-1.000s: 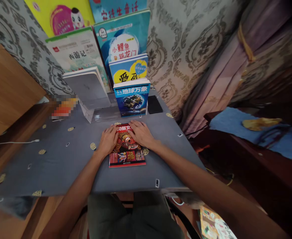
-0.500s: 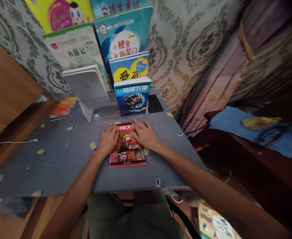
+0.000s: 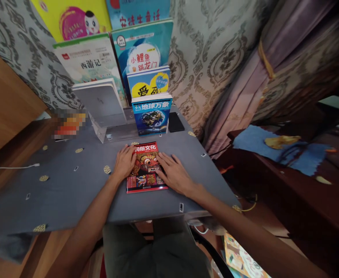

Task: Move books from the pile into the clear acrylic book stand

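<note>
A red book (image 3: 146,166) with a mask on its cover lies flat on the grey tablecloth (image 3: 79,193), near the table's front edge. My left hand (image 3: 124,162) rests along the book's left edge, fingers stretched forward and touching the cover. On the right side, my right hand (image 3: 175,173) lies flat with fingers spread, its fingertips on the cover's right edge. Neither hand lifts the book. Just beyond it stands a blue book (image 3: 152,117) with a globe on its front, in a clear stand (image 3: 118,133).
Behind stand a grey book (image 3: 101,104), a white-green book (image 3: 90,61), a teal book (image 3: 143,50) and a yellow-blue book (image 3: 149,85). A black phone (image 3: 176,122) lies right of the stand. A white cable (image 3: 13,167) crosses the left side. A blue cloth (image 3: 250,141) lies on the right.
My right hand has slid back toward me and slightly right, from the book's top right corner to its lower right side. My left hand stays at the left edge.
</note>
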`<state>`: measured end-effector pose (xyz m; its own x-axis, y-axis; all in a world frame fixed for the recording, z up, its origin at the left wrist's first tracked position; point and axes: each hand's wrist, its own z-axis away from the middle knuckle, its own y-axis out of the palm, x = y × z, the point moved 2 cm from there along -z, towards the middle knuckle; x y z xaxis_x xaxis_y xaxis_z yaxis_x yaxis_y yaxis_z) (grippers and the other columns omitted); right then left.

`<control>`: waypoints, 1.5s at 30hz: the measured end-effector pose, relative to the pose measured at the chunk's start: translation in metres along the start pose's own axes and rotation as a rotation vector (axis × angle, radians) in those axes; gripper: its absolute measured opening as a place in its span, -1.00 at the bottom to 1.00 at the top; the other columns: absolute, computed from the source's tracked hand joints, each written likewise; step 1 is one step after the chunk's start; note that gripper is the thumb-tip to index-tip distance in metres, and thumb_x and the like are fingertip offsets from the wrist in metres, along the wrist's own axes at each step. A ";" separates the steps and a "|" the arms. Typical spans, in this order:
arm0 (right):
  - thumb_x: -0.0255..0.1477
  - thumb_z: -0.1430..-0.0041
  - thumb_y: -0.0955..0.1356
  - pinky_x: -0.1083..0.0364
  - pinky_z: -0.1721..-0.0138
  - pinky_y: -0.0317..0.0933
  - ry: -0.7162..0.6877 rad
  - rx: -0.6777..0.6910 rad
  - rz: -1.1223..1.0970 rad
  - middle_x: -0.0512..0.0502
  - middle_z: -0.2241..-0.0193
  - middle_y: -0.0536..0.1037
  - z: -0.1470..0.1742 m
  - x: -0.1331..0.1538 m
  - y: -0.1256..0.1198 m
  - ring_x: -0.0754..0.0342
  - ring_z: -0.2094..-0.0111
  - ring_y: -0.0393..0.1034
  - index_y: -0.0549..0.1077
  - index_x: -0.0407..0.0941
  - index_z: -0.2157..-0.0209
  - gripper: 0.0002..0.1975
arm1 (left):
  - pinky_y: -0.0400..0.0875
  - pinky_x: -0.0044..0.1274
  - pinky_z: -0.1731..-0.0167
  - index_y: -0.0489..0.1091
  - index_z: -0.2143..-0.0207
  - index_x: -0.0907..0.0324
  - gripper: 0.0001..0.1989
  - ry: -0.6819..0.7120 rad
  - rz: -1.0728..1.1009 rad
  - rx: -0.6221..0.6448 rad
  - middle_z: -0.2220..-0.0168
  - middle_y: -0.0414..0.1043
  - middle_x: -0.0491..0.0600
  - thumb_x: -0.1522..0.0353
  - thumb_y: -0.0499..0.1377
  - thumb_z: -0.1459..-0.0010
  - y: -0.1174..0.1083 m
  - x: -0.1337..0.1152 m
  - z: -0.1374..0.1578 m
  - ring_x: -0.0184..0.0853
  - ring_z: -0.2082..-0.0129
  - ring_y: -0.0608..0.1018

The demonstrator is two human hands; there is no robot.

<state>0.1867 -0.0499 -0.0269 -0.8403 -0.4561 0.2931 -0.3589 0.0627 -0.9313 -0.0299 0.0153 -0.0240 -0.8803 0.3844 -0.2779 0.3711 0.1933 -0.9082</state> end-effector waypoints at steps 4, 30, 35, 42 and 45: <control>-0.30 -0.40 0.20 -0.26 -0.32 0.04 -0.023 -0.021 -0.027 -0.33 -0.29 0.33 0.032 0.008 -0.001 -0.14 -0.34 0.17 0.26 -0.23 -0.29 -0.48 | 0.28 -0.12 -0.21 0.40 -0.07 0.20 -0.68 0.001 -0.022 -0.001 -0.23 0.39 0.15 0.40 -0.03 -0.36 0.000 -0.002 0.000 -0.03 -0.30 0.35; -0.41 -0.37 0.22 -0.14 0.01 0.44 0.063 -0.175 -0.252 -0.16 0.11 0.60 -0.060 -0.053 0.005 -0.09 0.08 0.50 0.37 0.04 -0.20 -0.59 | 0.35 -0.13 -0.19 0.13 -0.37 0.06 -0.44 0.242 -0.030 -0.033 -0.31 0.29 0.06 0.39 -0.04 -0.33 0.020 0.011 0.013 -0.07 -0.35 0.28; -0.42 -0.37 0.21 -0.16 0.01 0.42 0.026 -0.163 -0.191 -0.20 0.11 0.57 -0.067 -0.053 0.003 -0.12 0.09 0.47 0.38 -0.01 -0.20 -0.59 | 0.37 -0.13 -0.18 0.25 -0.30 0.05 -0.51 0.206 -0.021 -0.083 -0.32 0.26 0.09 0.36 -0.04 -0.35 0.021 0.013 0.011 -0.08 -0.34 0.30; -0.38 -0.36 0.19 -0.20 -0.13 0.30 0.154 -0.163 0.012 -0.40 -0.18 0.39 -0.049 -0.027 0.014 -0.22 -0.15 0.34 0.32 -0.20 -0.24 -0.53 | 0.30 -0.08 -0.21 0.30 -0.21 0.18 -0.57 0.054 -0.026 -0.060 -0.24 0.36 0.24 0.27 0.01 -0.35 0.017 0.014 0.009 -0.02 -0.29 0.34; -0.33 -0.38 0.20 -0.25 -0.21 0.20 0.201 -0.112 0.093 -0.50 -0.30 0.24 -0.030 -0.003 0.020 -0.28 -0.29 0.20 0.28 -0.28 -0.26 -0.49 | 0.28 -0.10 -0.22 0.30 -0.19 0.23 -0.57 0.063 0.026 -0.043 -0.21 0.38 0.27 0.30 0.04 -0.33 0.013 0.017 0.005 -0.01 -0.27 0.38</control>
<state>0.1698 -0.0207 -0.0395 -0.9318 -0.2584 0.2547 -0.3095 0.1997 -0.9297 -0.0416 0.0196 -0.0422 -0.8502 0.4458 -0.2800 0.4073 0.2201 -0.8864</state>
